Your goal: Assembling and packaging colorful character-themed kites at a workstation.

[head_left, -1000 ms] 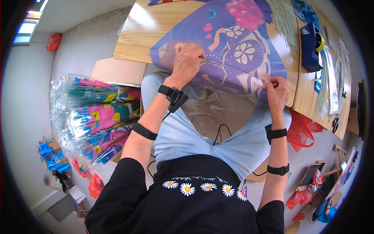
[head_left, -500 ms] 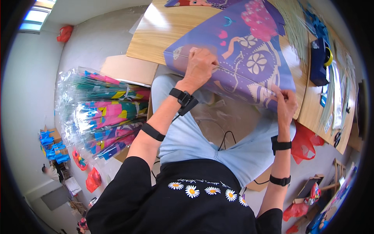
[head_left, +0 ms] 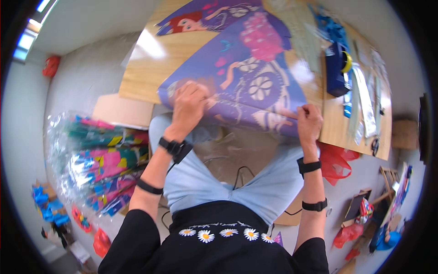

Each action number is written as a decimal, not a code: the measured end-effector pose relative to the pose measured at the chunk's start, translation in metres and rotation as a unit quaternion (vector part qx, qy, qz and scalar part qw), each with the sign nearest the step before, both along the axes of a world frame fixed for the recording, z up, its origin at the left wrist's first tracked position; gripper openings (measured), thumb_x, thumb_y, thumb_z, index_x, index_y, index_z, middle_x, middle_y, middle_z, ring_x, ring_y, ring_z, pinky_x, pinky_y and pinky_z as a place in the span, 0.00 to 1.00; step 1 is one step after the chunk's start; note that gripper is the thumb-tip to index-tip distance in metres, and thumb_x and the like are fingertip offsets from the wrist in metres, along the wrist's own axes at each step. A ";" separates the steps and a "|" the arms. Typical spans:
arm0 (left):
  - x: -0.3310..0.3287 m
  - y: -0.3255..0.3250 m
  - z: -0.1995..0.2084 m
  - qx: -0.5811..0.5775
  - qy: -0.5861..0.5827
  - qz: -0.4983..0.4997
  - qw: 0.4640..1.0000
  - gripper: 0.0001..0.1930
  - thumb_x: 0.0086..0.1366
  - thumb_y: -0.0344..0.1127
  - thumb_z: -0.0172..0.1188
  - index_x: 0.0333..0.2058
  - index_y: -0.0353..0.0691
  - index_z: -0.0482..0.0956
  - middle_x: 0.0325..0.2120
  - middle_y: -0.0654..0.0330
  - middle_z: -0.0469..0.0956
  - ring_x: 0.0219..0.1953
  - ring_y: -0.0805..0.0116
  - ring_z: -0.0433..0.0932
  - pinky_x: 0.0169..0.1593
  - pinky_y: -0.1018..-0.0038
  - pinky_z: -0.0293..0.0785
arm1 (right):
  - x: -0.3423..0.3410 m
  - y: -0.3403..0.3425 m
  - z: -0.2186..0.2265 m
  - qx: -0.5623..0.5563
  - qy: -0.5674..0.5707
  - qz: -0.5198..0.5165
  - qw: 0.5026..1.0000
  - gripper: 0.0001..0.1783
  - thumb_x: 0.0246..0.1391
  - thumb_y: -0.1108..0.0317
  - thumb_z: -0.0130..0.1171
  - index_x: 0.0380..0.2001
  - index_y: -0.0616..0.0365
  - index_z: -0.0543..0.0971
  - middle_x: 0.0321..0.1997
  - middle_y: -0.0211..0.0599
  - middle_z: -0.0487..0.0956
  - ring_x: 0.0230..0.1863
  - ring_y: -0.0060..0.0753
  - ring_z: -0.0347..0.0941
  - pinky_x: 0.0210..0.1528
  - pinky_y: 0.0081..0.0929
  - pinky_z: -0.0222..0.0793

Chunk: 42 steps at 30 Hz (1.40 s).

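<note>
A large purple printed sheet (head_left: 259, 87) with a cartoon figure and a pink cluster lies on the table, its near edge folded over the table's front edge above my lap. My left hand (head_left: 189, 102) is closed on the folded edge near the sheet's left corner, slightly blurred by motion. At the right end of that edge my right hand (head_left: 310, 121) pinches the sheet between thumb and fingers. A thin pale line runs along the fold between the hands. What lies under the fingers is hidden.
Another printed sheet (head_left: 187, 22) lies farther back. Thin pale strips (head_left: 299, 43), a dark blue tape dispenser (head_left: 335, 75) and scissors (head_left: 374, 146) are on the table's right. Plastic-wrapped colourful bundles (head_left: 105, 164) stand left of my legs. A red bag (head_left: 335, 163) hangs at right.
The view has shifted, so the table and both hands appear farther left and lower. My left hand sits closer to the sheet's left corner. Both hands keep hold of the edge.
</note>
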<state>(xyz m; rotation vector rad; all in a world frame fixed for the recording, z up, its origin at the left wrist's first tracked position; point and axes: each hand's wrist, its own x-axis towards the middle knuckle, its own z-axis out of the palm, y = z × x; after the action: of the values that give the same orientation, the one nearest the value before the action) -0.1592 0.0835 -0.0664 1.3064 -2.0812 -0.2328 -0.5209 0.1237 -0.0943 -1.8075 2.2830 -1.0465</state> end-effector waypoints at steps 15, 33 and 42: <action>-0.011 0.051 0.033 0.072 0.020 -0.034 0.997 0.05 0.50 0.25 0.65 0.26 0.38 0.78 0.27 0.59 0.75 0.37 0.56 0.73 0.47 0.63 0.64 | -0.054 -0.103 0.020 0.160 0.125 -0.183 0.962 0.15 0.52 0.59 0.61 0.37 0.58 0.79 0.44 0.46 0.79 0.44 0.50 0.80 0.45 0.44 0.77; -0.018 0.053 0.035 0.105 0.019 -0.055 0.993 0.05 0.50 0.26 0.66 0.27 0.38 0.78 0.27 0.59 0.75 0.38 0.57 0.74 0.48 0.63 0.65 | -0.059 -0.174 0.035 0.233 0.071 -0.180 0.953 0.10 0.51 0.68 0.59 0.35 0.58 0.85 0.44 0.51 0.83 0.48 0.54 0.80 0.49 0.41 0.77; -0.021 0.055 0.036 0.105 0.027 -0.062 0.992 0.05 0.51 0.26 0.65 0.27 0.38 0.78 0.28 0.59 0.75 0.38 0.57 0.74 0.48 0.63 0.65 | -0.067 -0.159 0.037 0.186 0.009 -0.202 0.962 0.11 0.50 0.66 0.57 0.34 0.58 0.84 0.43 0.50 0.83 0.48 0.55 0.80 0.49 0.43 0.76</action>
<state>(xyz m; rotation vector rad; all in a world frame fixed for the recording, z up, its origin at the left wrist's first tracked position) -0.1799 0.1386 -0.0300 1.2757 -2.1381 -0.5492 -0.5877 -0.0351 -0.0570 -1.2475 2.6994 -0.5677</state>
